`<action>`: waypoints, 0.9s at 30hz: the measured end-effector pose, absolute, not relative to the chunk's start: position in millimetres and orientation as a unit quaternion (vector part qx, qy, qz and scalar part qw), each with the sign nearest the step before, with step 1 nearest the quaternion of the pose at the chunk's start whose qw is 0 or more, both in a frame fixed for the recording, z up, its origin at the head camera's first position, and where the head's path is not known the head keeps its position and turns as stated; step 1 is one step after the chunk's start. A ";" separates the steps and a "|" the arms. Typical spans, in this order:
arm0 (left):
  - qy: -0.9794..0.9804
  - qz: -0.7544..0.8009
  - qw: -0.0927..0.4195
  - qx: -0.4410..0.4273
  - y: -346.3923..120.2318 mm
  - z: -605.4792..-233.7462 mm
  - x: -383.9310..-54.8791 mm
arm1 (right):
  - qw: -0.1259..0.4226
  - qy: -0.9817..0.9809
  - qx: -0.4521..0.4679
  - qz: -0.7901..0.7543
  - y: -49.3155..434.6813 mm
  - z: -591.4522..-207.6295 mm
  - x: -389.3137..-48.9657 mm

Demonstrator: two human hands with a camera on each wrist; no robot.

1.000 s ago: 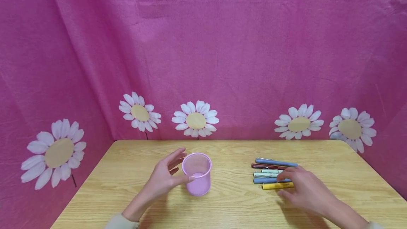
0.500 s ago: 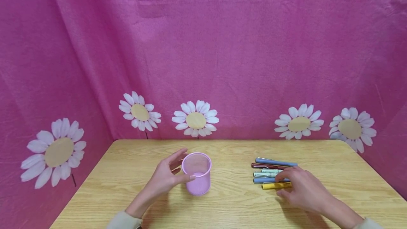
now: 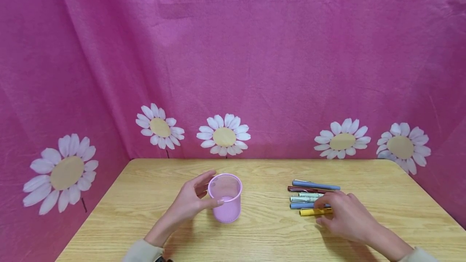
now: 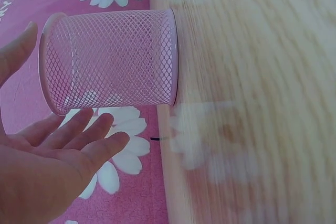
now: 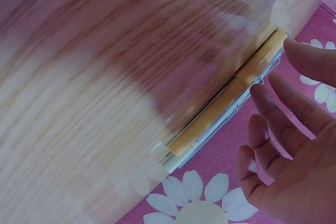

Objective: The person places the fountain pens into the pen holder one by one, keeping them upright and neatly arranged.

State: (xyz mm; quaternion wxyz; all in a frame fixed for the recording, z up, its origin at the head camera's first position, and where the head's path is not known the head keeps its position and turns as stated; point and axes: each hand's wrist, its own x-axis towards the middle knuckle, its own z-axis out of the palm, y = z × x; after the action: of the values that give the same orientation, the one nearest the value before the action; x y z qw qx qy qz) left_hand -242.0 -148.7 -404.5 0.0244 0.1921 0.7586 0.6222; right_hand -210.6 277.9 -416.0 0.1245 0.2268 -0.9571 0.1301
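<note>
A pink mesh pen cup [image 3: 227,212] stands upright on the table, its inside looking bare. My left hand [image 3: 187,202] lies at the cup's left side, thumb near the front rim and fingers behind; in the left wrist view its fingers are loosely spread and not closed round the mesh [image 4: 113,59]. On the right, my right hand [image 3: 347,215] hovers over the right ends of several pens lying side by side. Nearest to it is a yellow pen [image 3: 308,212]. From the right wrist, the thumb and forefinger are apart near one end of that pen [image 5: 226,100].
Behind the yellow pen lie a blue pen [image 3: 300,205], pale green pens [image 3: 300,199], a dark red pen [image 3: 300,189] and another blue pen [image 3: 316,184]. A pink cloth with daisies [image 3: 255,72] hangs behind the wooden table [image 3: 262,237].
My right hand has shifted slightly left over the pens, covering a bit more of the yellow one. My left hand and the cup have hardly moved.
</note>
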 end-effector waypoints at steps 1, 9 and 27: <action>0.759 0.621 0.024 0.194 -148.6 -404.6 -242.4 | 0.122 -0.958 0.223 0.129 277.7 -415.8 -210.6; 0.751 0.627 0.033 0.206 -148.9 -407.8 -245.7 | 0.098 -0.964 0.213 0.125 278.9 -416.5 -213.0; 0.746 0.634 0.046 0.197 -151.9 -408.1 -246.3 | 0.052 -0.967 0.190 0.161 276.5 -417.3 -211.2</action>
State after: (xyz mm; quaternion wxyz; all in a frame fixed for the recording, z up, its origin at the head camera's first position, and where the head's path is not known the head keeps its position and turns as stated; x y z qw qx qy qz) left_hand -246.3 -151.9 -408.1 0.0462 0.1970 0.7463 0.6341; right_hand -211.2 276.5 -417.3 0.0525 0.1900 -0.9671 0.1607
